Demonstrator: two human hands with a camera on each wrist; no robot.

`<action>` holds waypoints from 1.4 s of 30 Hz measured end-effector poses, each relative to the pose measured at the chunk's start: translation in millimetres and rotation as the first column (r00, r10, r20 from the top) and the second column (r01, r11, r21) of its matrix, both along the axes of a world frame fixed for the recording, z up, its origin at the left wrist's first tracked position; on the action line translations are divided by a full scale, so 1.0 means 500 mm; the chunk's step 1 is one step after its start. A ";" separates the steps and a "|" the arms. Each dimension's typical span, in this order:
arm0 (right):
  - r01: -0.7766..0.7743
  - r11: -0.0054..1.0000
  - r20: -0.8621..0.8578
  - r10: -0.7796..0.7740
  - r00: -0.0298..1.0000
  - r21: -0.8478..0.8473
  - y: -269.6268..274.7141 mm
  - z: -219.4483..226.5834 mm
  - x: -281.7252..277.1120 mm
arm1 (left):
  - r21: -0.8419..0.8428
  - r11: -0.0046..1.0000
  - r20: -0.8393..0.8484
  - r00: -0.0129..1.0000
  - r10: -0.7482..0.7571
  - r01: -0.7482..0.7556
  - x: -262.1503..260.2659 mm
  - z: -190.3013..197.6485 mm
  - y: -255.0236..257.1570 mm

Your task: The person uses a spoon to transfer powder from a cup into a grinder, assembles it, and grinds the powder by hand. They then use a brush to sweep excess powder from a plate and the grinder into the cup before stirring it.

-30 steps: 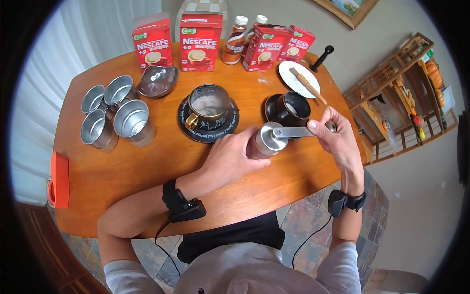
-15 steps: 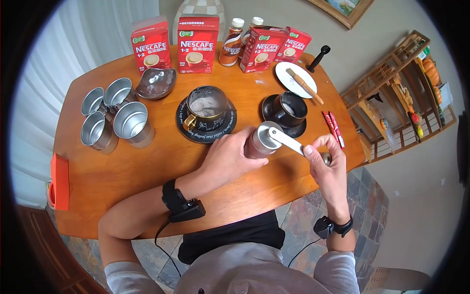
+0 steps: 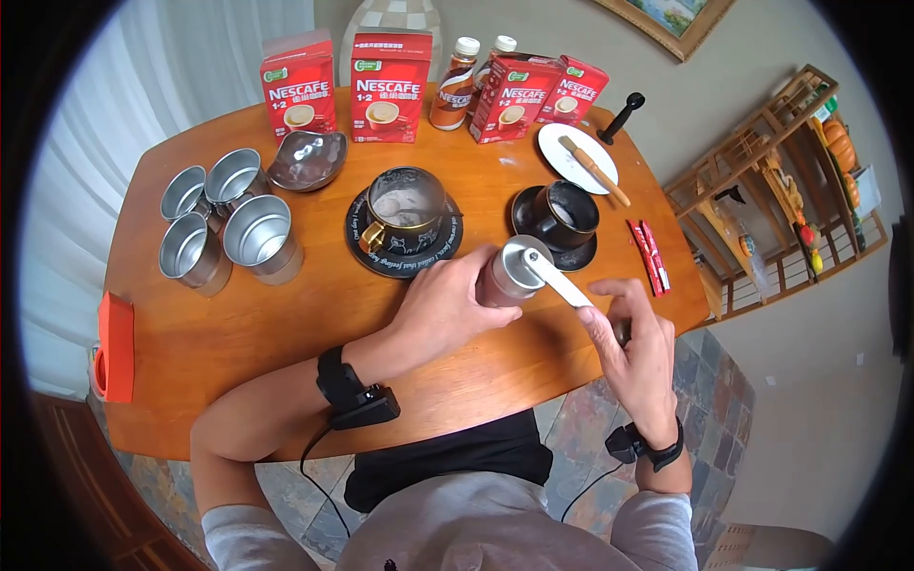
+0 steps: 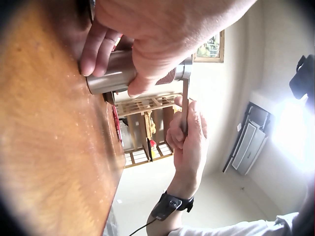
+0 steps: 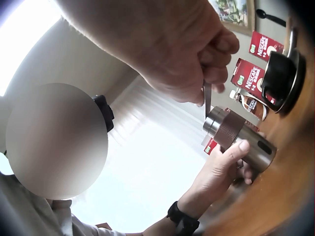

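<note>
My left hand (image 3: 443, 303) grips the body of a metal manual coffee grinder (image 3: 514, 274), which stands upright near the table's front. In the left wrist view the grinder's lower barrel (image 4: 110, 73) reaches down to the tabletop. My right hand (image 3: 644, 357) holds the knob (image 3: 623, 331) at the end of the crank handle (image 3: 566, 285), thumb along the arm's end. The crank points toward my front right. Just beyond the grinder sits a black cup (image 3: 564, 214) on a dark saucer. Left of it, a larger gold-handled black cup (image 3: 405, 211) holds pale powder.
Several metal cups (image 3: 259, 233) stand at the left, beside a dark glossy bowl (image 3: 307, 160). Red Nescafe boxes (image 3: 390, 90) and bottles (image 3: 454, 86) line the back. A white plate (image 3: 562, 157) bears a wooden brush (image 3: 595, 169); red sachets (image 3: 649, 257) lie at the right edge.
My right hand has swung the crank from pointing right to pointing toward my front right, coming nearer my body. The red sachets have come into view. My left hand stays on the grinder.
</note>
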State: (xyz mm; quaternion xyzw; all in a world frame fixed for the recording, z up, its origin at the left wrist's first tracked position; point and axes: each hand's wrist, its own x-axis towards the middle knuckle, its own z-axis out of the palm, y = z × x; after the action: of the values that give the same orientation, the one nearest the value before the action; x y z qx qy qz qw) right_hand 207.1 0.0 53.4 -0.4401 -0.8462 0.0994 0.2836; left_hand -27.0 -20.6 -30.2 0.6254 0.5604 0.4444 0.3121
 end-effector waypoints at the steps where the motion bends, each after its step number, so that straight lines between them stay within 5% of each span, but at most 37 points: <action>1: -0.033 0.998 0.006 0.033 0.999 0.054 0.000 -0.009 0.002 | -0.005 1.000 0.001 1.000 0.001 -0.001 -0.001 0.000 -0.001; 3: -0.088 0.982 0.019 0.086 0.996 0.164 0.004 -0.025 0.014 | -0.012 1.000 -0.001 1.000 -0.009 0.009 0.000 0.003 -0.001; 7: -0.163 0.985 0.082 0.159 0.984 0.047 0.038 0.008 0.028 | -0.061 0.998 -0.039 0.999 -0.022 0.019 -0.003 0.014 -0.003; 12: -0.328 0.919 -0.039 0.328 0.944 -0.217 0.116 0.019 0.037 | -0.112 0.994 -0.159 0.987 -0.020 0.002 -0.004 0.039 -0.006; 15: -0.419 0.883 -0.210 0.377 0.902 -0.210 0.147 -0.011 0.024 | -0.043 0.999 -0.068 0.998 0.003 -0.006 -0.005 0.030 0.006; 18: -0.352 0.912 -0.019 0.356 0.934 -0.210 0.128 0.010 0.023 | 0.039 0.998 0.178 0.983 -0.048 0.042 0.002 0.024 0.023; 24: -0.263 0.933 0.047 0.260 0.965 0.245 0.071 -0.026 0.034 | 0.031 0.996 0.287 0.953 -0.092 0.087 0.015 0.016 0.042; 26: -0.315 0.867 0.068 0.314 0.947 0.387 0.044 -0.035 0.032 | 0.027 0.995 0.308 0.946 -0.101 0.097 0.027 0.011 0.038; 29: -0.576 0.689 0.345 0.462 0.817 0.440 -0.015 -0.006 -0.005 | 0.008 0.994 0.337 0.935 -0.107 0.111 0.040 0.011 0.036; 33: -0.664 0.554 0.549 0.389 0.739 0.502 -0.033 0.027 -0.089 | -0.084 0.995 0.299 0.954 -0.028 0.055 0.044 0.035 0.026; 36: -0.777 0.446 0.593 0.504 0.628 0.443 -0.001 0.029 -0.171 | -0.033 0.980 0.680 0.723 -0.122 0.196 0.040 0.016 0.032; 38: -0.843 0.430 0.643 0.553 0.530 0.324 0.017 0.029 -0.233 | 0.045 0.976 0.636 0.747 -0.192 0.212 0.033 0.013 0.027; 40: -0.875 0.380 0.571 0.663 0.484 0.300 0.066 0.038 -0.283 | 0.075 0.987 0.438 0.884 -0.160 0.141 0.038 0.002 0.032; 42: -0.859 0.438 0.515 0.688 0.511 0.267 0.122 0.047 -0.334 | 0.123 0.990 0.229 0.969 -0.094 0.067 0.044 0.003 0.037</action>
State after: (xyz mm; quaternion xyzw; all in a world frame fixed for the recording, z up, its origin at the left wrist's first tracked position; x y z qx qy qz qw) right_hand 40.1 61.1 77.1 0.0834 -0.9808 -0.0741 0.1598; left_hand -5.2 -2.0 -28.5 0.6076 0.4675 0.5334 0.3575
